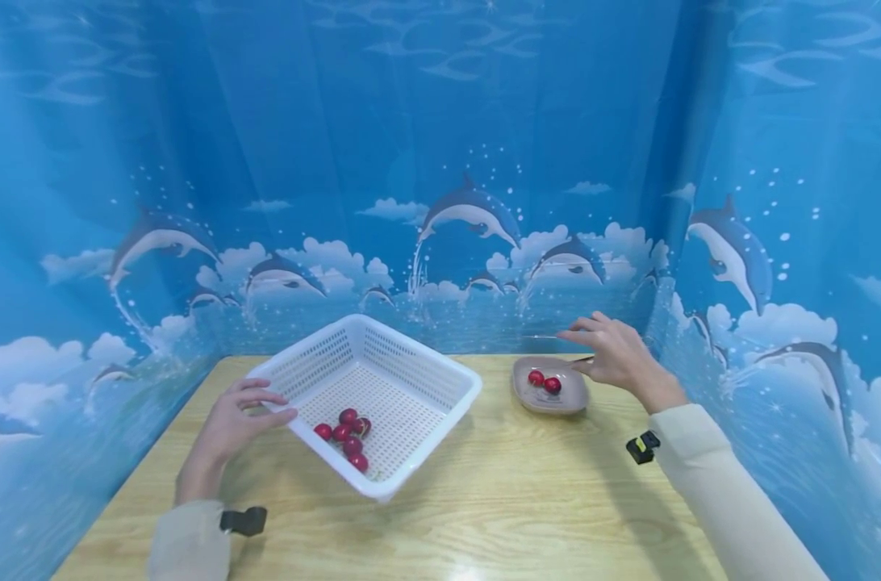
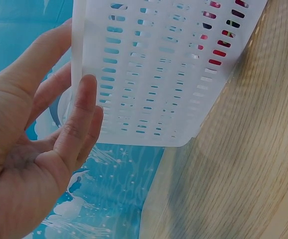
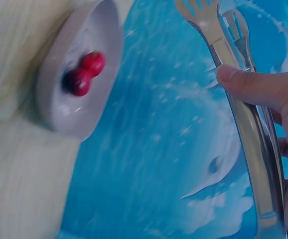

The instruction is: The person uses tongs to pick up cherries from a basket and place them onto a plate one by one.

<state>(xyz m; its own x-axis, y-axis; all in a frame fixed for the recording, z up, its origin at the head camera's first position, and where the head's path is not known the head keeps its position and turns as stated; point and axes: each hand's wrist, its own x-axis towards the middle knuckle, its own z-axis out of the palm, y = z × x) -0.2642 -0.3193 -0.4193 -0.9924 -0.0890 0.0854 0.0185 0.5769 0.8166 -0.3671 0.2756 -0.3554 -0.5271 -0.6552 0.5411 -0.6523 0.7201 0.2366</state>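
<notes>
My left hand (image 1: 226,424) is at the left rim of a white perforated plastic basket (image 1: 440,367). In the left wrist view its fingers (image 2: 74,127) lie against the outer wall, with another digit behind the rim, pinching it. Several red cherries (image 1: 352,445) lie in the basket's near left corner. My right hand (image 1: 618,355) grips metal tongs (image 3: 248,134) with slotted, fork-like tips; nothing is between the tips. The tongs are over the far right side of a small beige-pink dish (image 1: 567,403), which holds two cherries (image 1: 552,385).
Everything stands on a light wood-grain table (image 1: 484,500). The dish sits near its back edge, right of the basket. A blue dolphin-patterned curtain (image 1: 440,161) encloses the back and both sides.
</notes>
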